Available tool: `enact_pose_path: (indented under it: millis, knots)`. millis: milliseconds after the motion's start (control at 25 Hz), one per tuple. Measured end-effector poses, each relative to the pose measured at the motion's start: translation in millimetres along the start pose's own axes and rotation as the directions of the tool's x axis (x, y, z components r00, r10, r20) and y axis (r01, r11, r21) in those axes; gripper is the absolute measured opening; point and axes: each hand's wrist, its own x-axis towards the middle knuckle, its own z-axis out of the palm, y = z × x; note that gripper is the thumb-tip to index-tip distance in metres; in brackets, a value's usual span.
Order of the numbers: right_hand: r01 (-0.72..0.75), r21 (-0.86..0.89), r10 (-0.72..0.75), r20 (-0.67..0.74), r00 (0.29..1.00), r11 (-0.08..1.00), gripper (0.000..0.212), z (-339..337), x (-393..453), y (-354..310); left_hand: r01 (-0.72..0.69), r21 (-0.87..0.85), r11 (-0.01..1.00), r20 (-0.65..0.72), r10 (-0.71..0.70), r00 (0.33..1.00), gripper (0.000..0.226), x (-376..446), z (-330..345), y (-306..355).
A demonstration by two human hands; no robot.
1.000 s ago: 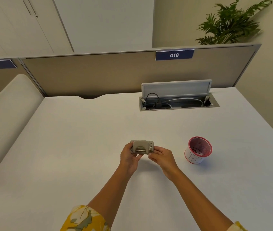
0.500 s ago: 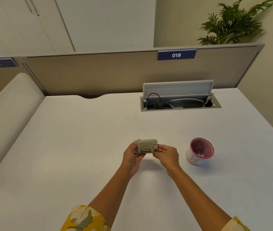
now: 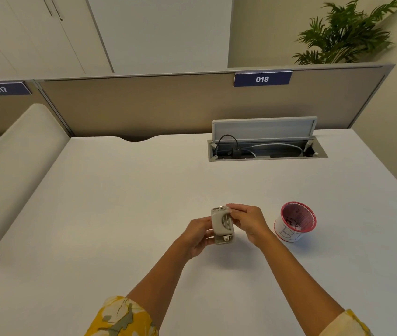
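Observation:
A small grey device with metal screws at its two ends is held upright above the white table, in the lower middle of the head view. My left hand grips its left side and lower end. My right hand pinches its upper right edge with thumb and fingers. The back of the device is hidden.
A paper cup with a red rim and small parts inside stands just right of my right hand. An open cable tray with wires sits at the back of the table. A beige partition closes the far edge.
The device has turned from lying crosswise to standing lengthwise between my hands. My right hand has shifted up to its top edge.

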Motion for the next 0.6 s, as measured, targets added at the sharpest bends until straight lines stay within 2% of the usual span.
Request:
enact_pose_path:
  millis: [80,160,400,600]
  knots:
    - [-0.008,0.009,0.008,0.046,0.999,1.000,0.021,0.9,-3.6,3.1,-0.035,-0.039,0.999,-0.030,0.034,0.999,0.026,0.6,1.0,-2.4]
    - [-0.029,-0.083,0.034,0.065,0.997,0.996,0.022,1.6,-7.5,6.3,-0.059,-0.036,0.998,-0.063,0.056,0.996,0.029,2.2,-1.6,-3.3]
    - [-0.016,-0.344,-0.005,-0.060,0.998,0.939,0.022,5.8,-6.0,9.7,-0.045,-0.001,0.999,-0.087,0.044,0.995,0.030,1.5,-2.1,-2.9]
    - [0.055,-0.411,-0.089,-0.063,0.994,0.910,0.018,8.1,-2.1,6.3,-0.075,0.002,0.997,-0.101,0.075,0.992,0.030,3.5,-0.2,-2.6]
